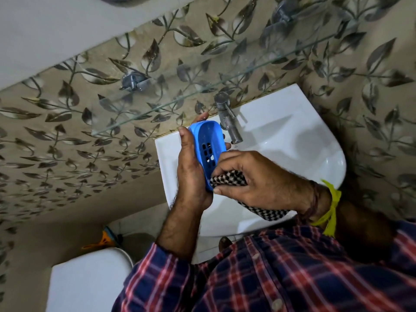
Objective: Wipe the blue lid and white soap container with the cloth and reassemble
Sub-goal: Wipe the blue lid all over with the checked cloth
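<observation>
A blue plastic lid (208, 140) with several drain slots is held over the sink, its hollow side facing me. My left hand (190, 174) grips it from the left, thumb on the rim and fingers behind. My right hand (258, 179) presses a black-and-white checked cloth (227, 181) against the lid's lower end; the rest of the cloth hangs below my wrist. No white soap container is in sight.
A white wash basin (292, 140) lies under my hands, with a metal tap (227, 118) just right of the lid. A glass shelf (180, 102) juts from the leaf-patterned tile wall above. A white toilet tank (90, 280) stands at lower left.
</observation>
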A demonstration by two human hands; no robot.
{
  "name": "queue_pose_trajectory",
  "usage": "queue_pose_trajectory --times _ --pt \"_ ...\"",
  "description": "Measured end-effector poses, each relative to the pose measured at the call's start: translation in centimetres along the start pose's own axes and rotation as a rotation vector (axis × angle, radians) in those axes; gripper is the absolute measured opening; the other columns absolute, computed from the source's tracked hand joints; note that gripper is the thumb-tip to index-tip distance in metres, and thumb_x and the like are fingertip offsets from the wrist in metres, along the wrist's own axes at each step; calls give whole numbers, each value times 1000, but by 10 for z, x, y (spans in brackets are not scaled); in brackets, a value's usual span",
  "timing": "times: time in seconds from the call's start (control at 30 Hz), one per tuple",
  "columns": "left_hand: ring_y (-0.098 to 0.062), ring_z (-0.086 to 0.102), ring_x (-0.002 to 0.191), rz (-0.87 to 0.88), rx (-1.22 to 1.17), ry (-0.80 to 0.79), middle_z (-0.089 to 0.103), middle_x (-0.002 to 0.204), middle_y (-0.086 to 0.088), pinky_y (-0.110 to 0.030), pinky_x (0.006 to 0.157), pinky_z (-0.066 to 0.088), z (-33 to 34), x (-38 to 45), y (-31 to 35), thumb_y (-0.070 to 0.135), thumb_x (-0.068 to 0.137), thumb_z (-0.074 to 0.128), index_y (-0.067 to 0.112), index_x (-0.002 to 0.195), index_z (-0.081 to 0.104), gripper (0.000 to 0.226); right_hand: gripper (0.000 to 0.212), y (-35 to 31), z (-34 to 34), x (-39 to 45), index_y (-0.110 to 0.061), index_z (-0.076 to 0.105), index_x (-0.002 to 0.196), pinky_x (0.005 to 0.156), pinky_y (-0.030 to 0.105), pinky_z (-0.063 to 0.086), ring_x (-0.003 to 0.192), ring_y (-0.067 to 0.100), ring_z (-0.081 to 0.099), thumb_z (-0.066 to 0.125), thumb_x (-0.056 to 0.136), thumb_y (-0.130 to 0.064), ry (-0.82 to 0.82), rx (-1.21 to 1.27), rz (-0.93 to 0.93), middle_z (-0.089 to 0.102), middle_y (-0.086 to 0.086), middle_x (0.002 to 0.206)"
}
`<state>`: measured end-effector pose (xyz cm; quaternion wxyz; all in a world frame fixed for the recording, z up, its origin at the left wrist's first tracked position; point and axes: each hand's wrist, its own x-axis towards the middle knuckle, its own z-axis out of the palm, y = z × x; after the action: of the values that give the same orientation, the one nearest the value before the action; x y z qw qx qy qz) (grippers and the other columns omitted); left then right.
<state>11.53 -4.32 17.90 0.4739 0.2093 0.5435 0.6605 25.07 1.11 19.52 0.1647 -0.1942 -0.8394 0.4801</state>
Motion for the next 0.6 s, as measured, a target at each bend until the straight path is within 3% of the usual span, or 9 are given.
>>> queue_pose_trajectory --times 0.1,0.2,0.27,0.3,0.33,0.4,0.5,0.53,0.6 --pt "-22 68 84 -45 -5 44 72 100 -5 -37 78 59 2 -2 6 73 96 35 32 126 71 62 19 1 6 -6 -18 73 100 79 42 54 89 10 61 76 84 -28 70 -104 -48 61 -14 92" --pt "-25 66 84 -84 -8 107 72 85 -3 -37 79 56 7 -2 8 81 90 39 33 103 80 65 15 -2 14 -5 -15 71 95 75 42 54 83 13 62 71 84 -25 183 -168 -96 55 -15 87" --pt "-23 69 91 -83 27 92 76 90 0 -37 81 58 5 -1 11 88 85 35 39 106 79 69 9 0 17 -3 -14 70 90 76 37 54 80 12 62 73 83 -19 234 -68 -58 56 -14 83" --pt "-20 71 103 -47 79 73 77 104 5 -36 86 60 3 -3 13 91 81 33 44 115 75 72 6 1 15 -1 -15 70 88 74 31 53 78 10 63 74 83 -15 246 58 2 60 -13 80" --pt "-16 66 122 24 142 40 71 127 12 -37 95 57 0 -6 12 94 77 32 49 130 66 77 4 1 10 0 -15 71 85 70 26 52 73 8 64 74 84 -12 243 231 84 64 -10 76" --pt "-16 33 153 317 387 -77 37 164 10 -51 117 39 -11 -9 -1 94 76 33 45 153 38 91 5 2 -1 3 -11 73 80 57 22 52 60 9 62 72 85 -9 227 600 241 67 -2 67" --pt "-25 6 160 646 785 -212 13 172 -14 -50 128 18 -20 -13 -24 89 78 43 19 159 26 109 6 3 -15 6 -7 72 78 49 21 49 53 11 58 69 79 -11 175 918 375 63 4 63" --pt "-29 5 160 692 815 -214 15 171 -15 -48 128 15 -21 -12 -26 90 75 46 18 161 25 114 6 2 -17 8 -6 70 79 48 21 49 51 10 58 68 78 -12 143 964 396 62 3 62" --pt "-36 13 158 808 859 -201 26 168 -8 -61 126 14 -24 -5 -27 90 73 49 19 160 27 114 13 1 -21 9 -3 66 86 44 20 48 45 10 56 67 79 -14 82 1015 435 60 2 58"
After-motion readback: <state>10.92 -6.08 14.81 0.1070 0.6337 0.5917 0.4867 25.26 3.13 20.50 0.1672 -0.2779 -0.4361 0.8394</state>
